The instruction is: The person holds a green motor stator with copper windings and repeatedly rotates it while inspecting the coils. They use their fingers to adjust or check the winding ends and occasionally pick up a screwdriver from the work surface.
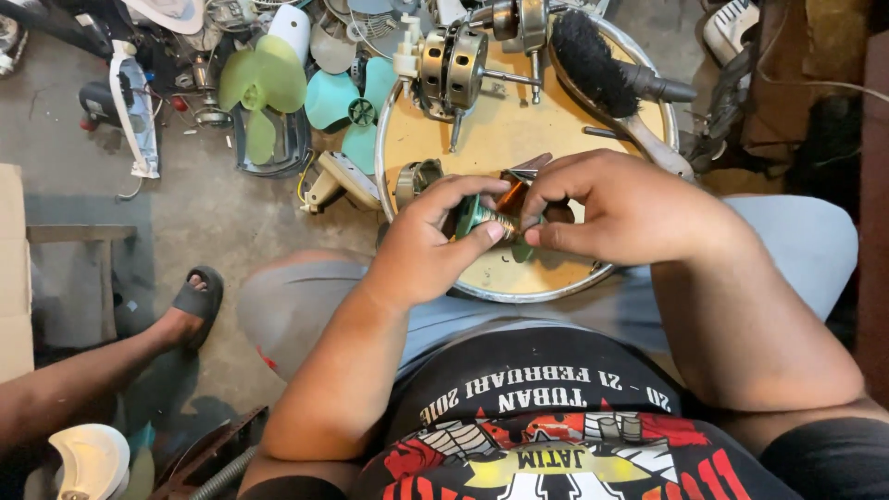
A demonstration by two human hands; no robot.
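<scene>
Left hand (428, 243) and right hand (622, 206) at frame centre, fingers of both pinched on a small green-and-copper part (488, 218), over a round yellow desk (505, 139), fan motor (451, 65) and black brush (585, 60) at upper centre, green fan blade (264, 83) on the floor at upper left

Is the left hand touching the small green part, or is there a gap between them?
Touching. The head view shows the left hand pinching the small green part between thumb and fingers, with no gap visible.

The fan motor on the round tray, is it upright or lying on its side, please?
On its side: the fan motor lies on the round tray, shaft pointing sideways.
</scene>
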